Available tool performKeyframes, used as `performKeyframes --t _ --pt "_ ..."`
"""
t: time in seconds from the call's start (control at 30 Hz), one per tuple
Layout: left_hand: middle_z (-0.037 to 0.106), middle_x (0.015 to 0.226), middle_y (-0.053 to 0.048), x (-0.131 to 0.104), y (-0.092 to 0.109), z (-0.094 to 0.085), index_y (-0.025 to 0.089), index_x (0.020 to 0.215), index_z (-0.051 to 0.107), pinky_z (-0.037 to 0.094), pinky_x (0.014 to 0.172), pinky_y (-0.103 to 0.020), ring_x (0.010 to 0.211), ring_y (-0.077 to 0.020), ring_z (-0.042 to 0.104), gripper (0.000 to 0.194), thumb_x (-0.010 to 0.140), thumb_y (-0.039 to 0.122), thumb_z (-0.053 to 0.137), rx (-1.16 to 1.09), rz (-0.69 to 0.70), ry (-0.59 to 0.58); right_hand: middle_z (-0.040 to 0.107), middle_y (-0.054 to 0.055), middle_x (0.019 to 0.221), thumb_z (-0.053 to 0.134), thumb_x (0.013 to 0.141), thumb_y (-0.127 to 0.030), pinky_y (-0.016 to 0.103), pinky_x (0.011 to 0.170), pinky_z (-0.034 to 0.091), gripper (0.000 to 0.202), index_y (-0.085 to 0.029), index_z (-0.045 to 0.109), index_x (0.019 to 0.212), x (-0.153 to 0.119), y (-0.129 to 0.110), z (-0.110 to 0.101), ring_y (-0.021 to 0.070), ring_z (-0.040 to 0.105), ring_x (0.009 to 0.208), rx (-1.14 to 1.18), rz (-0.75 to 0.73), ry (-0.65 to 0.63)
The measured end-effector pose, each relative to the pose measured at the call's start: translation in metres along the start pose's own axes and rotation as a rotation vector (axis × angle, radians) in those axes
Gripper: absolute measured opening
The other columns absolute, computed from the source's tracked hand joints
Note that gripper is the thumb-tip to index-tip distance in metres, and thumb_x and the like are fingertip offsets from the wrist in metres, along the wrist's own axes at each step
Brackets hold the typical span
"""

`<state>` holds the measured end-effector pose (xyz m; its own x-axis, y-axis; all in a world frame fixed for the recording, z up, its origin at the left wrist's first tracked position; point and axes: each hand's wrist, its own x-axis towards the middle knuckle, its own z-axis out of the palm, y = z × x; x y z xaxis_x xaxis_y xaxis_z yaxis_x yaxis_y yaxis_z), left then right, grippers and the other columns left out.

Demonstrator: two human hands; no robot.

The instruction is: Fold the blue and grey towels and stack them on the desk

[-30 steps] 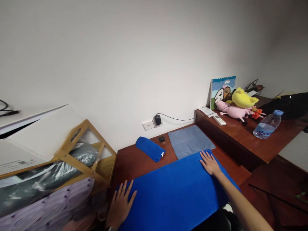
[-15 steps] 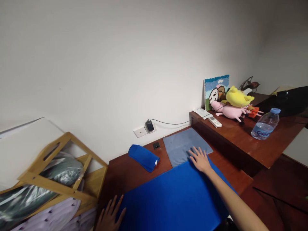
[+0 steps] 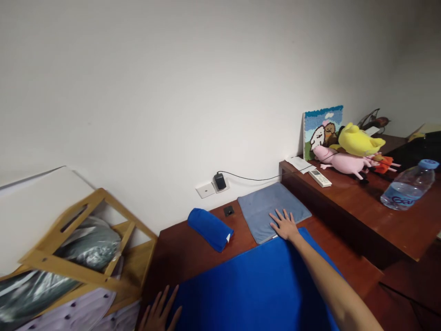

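A large blue cloth [image 3: 248,289] lies spread over the front of the brown desk [image 3: 179,253]. My right hand [image 3: 285,225] rests flat with fingers spread, mostly on the grey-blue cloth [image 3: 265,207] beside the blue cloth's far edge. At the lower left, my left hand [image 3: 160,312] has its fingers apart at the blue cloth's left edge, partly cut off by the frame. Neither hand holds anything. Behind the large cloth lies a folded blue cloth [image 3: 210,229] with a small white tag.
On the raised shelf [image 3: 365,216] at right stand a water bottle [image 3: 403,195], a remote [image 3: 320,178], plush toys [image 3: 344,163] and a picture [image 3: 322,133]. A black adapter [image 3: 219,180] is plugged into the wall. At left is a wooden frame [image 3: 69,269] with plastic-wrapped things.
The view has shifted, so the shelf and its objects appear farther right. My right hand now lies more over the grey-blue cloth, where a small white label shows. Both hands stay open.
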<state>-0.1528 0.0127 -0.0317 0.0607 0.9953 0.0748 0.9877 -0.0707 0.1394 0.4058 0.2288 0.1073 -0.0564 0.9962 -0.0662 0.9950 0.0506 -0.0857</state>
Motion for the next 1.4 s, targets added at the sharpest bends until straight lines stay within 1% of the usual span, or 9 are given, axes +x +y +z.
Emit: performKeyframes --t 0.2,0.33,0.43,0.53,0.8,0.93,1.23,1.3,1.4 --pt "0.039 0.169 -0.003 0.001 0.006 -0.001 0.028 0.158 0.048 0.033 0.125 -0.055 0.159 -0.0281 0.031 0.063 0.100 0.047 0.036 0.005 0.010 0.000 0.020 -0.002 0.173 0.026 0.108 -0.051 0.057 0.132 0.007 0.060 -0.034 0.033 0.165 -0.060 -0.056 0.003 0.0310 0.011 0.163 0.054 -0.131 0.152" --pt "0.045 0.165 -0.005 0.004 0.008 0.002 0.030 0.156 0.052 0.033 0.123 -0.058 0.157 -0.0303 0.034 0.062 0.099 0.050 0.038 0.002 0.010 0.057 0.018 -0.003 0.173 0.024 0.108 -0.057 0.051 0.135 0.010 0.064 -0.033 0.023 0.168 -0.126 -0.122 0.034 0.0242 0.014 0.163 0.178 -0.413 0.095" --pt "0.048 0.164 -0.007 0.005 0.008 0.001 0.030 0.153 0.056 0.034 0.122 -0.059 0.156 -0.0316 0.036 0.061 0.099 0.051 0.036 -0.005 0.043 0.082 0.022 -0.002 0.172 0.022 0.108 -0.061 0.048 0.135 0.012 0.068 -0.030 0.023 0.168 -0.150 -0.146 0.050 0.0213 0.017 0.163 0.227 -0.465 0.002" --pt "0.052 0.161 -0.007 0.005 0.009 -0.003 0.029 0.147 0.063 0.034 0.121 -0.061 0.156 -0.0331 0.036 0.059 0.098 0.048 0.035 0.006 0.085 0.090 0.026 0.001 0.171 0.021 0.108 -0.060 0.049 0.135 0.014 0.068 -0.027 0.027 0.167 -0.148 -0.127 0.050 0.0218 0.020 0.162 0.199 -0.384 -0.016" --pt "0.049 0.163 -0.007 0.009 0.010 -0.004 0.027 0.145 0.065 0.033 0.122 -0.063 0.155 -0.0360 0.036 0.060 0.095 0.040 0.035 0.071 0.076 0.035 0.024 0.003 0.171 0.024 0.107 -0.058 0.052 0.132 0.018 0.067 -0.027 0.028 0.166 -0.125 0.055 0.013 0.0252 0.020 0.162 -0.011 -0.019 0.039" --pt "0.043 0.167 -0.003 0.010 0.008 -0.003 0.031 0.142 0.068 0.028 0.124 -0.063 0.158 -0.0357 0.032 0.056 0.095 0.034 0.036 0.102 0.086 -0.020 0.019 0.002 0.173 0.021 0.107 -0.060 0.046 0.133 0.016 0.070 -0.026 0.025 0.168 -0.119 0.100 0.005 0.0226 0.017 0.163 -0.023 -0.003 -0.002" --pt "0.044 0.166 -0.015 0.008 0.022 -0.008 0.019 0.156 0.051 0.036 0.122 -0.056 0.153 -0.0339 0.040 0.067 0.101 0.053 0.036 -0.098 -0.060 0.171 0.028 0.005 0.171 0.031 0.103 -0.047 0.055 0.132 0.016 0.068 -0.021 0.036 0.165 -0.115 0.087 -0.006 0.0286 0.024 0.161 -0.067 0.066 -0.029" --pt "0.046 0.164 -0.014 0.006 0.024 -0.007 0.020 0.156 0.053 0.036 0.123 -0.055 0.152 -0.0332 0.042 0.065 0.101 0.052 0.037 -0.114 -0.064 0.164 0.028 0.007 0.171 0.030 0.102 -0.039 0.056 0.132 0.013 0.067 -0.017 0.038 0.164 -0.112 0.058 -0.009 0.0298 0.021 0.161 -0.084 0.062 -0.005" --pt "0.045 0.165 -0.014 0.004 0.026 -0.005 0.020 0.156 0.051 0.033 0.125 -0.055 0.153 -0.0323 0.041 0.064 0.102 0.051 0.039 -0.116 -0.061 0.165 0.027 0.008 0.171 0.024 0.104 -0.037 0.051 0.133 0.011 0.066 -0.015 0.037 0.164 -0.120 -0.024 -0.001 0.0272 0.018 0.162 -0.039 -0.050 0.095"
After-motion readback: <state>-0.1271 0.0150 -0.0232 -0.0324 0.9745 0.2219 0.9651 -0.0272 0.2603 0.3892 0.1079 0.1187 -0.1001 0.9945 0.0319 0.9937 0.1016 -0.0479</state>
